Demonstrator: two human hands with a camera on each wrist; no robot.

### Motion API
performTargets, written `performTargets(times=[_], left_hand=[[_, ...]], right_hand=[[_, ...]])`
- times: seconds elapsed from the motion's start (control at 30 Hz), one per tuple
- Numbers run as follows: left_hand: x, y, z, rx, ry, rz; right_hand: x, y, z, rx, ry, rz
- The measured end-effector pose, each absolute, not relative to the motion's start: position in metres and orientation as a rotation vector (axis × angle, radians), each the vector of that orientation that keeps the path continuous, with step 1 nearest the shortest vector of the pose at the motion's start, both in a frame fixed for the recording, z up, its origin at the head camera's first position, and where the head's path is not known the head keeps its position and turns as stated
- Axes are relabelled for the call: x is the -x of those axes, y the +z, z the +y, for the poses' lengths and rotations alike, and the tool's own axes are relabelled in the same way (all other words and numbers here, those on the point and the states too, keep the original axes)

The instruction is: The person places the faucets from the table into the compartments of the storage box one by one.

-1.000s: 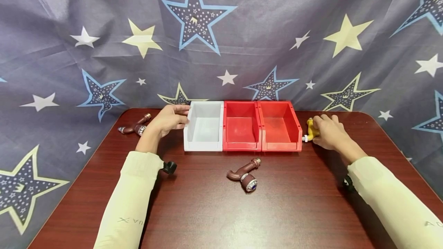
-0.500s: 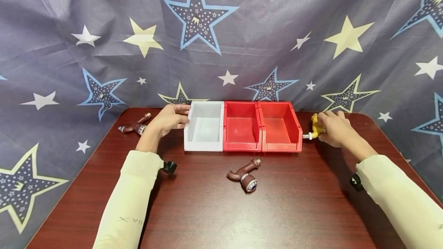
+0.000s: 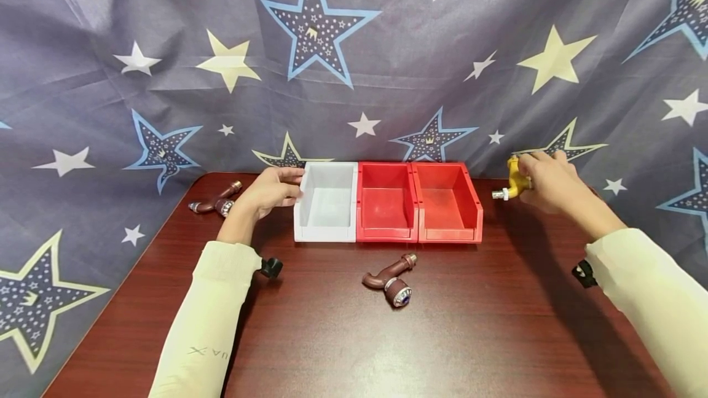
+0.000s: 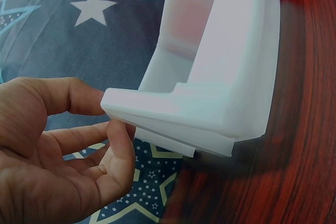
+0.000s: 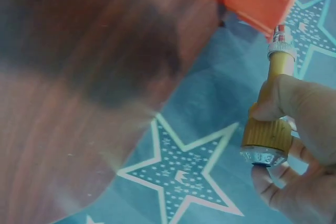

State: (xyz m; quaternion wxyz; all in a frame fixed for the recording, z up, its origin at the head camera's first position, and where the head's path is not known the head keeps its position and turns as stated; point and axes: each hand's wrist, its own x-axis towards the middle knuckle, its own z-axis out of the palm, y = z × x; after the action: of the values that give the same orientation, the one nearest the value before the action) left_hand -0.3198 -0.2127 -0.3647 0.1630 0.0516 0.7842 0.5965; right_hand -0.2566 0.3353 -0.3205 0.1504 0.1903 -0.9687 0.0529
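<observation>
My left hand (image 3: 268, 194) holds the left edge of the white storage bin (image 3: 325, 234); in the left wrist view the fingertips pinch the rim of the bin (image 4: 231, 98). My right hand (image 3: 553, 184) grips a yellow faucet (image 3: 516, 178), raised above the table to the right of the bins. In the right wrist view the faucet (image 5: 268, 133) shows a ribbed knob and a silver threaded end, with thumb and fingers around the knob; the palm side partly hides it. A brown faucet (image 3: 381, 280) lies in front of the bins.
Two red bins, a middle one (image 3: 387, 234) and a right one (image 3: 450, 234), stand in a row against the white bin. Another brown faucet (image 3: 207, 206) lies at the far left, beside my left wrist. A starry curtain (image 3: 354, 78) hangs behind the table (image 3: 332, 349).
My right hand has lifted the yellow faucet off the table, up and to the right, away from the right red bin. The left hand has stayed at the white bin.
</observation>
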Motion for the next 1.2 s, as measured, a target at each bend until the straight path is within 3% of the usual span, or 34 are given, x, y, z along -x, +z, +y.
performTargets(times=[0.43, 1.2], left_hand=[[0.319, -0.365, -0.214, -0.149, 1.702, 2.238], [0.320, -0.367, -0.213, -0.154, 1.711, 2.247]], right_hand=[[0.257, -0.296, 0.297, -0.670, 0.156, -2.686], [0.258, -0.315, 0.230, -0.858, 0.143, -2.716]])
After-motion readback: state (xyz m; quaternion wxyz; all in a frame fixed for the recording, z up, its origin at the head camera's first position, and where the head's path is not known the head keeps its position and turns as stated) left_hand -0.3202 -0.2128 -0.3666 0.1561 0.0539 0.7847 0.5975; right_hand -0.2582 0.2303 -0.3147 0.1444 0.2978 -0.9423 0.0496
